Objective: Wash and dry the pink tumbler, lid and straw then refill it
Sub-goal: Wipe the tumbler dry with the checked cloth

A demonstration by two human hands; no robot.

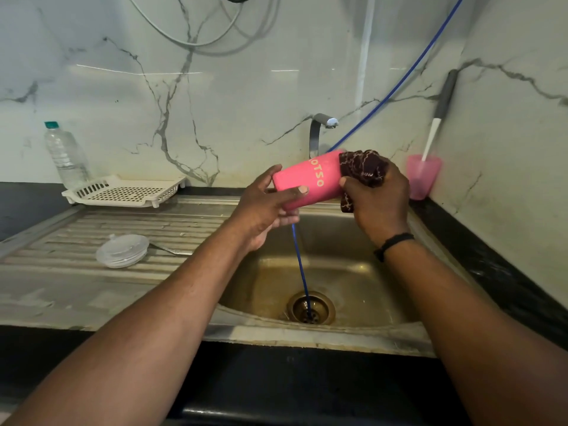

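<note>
The pink tumbler (310,179) lies on its side in the air above the sink (344,272), its mouth to the right. My left hand (264,207) grips its base end. My right hand (379,195) holds a dark red patterned cloth (362,169) bunched over the tumbler's mouth. The clear lid (123,250) rests on the ribbed steel drainboard at the left, with a thin metal straw (170,249) beside it.
A water bottle (66,155) and a white perforated tray (123,192) stand at the back left. The tap (319,130) rises behind the tumbler. A blue hose (302,272) runs down into the drain. A pink cup (422,176) with a brush stands at the back right corner.
</note>
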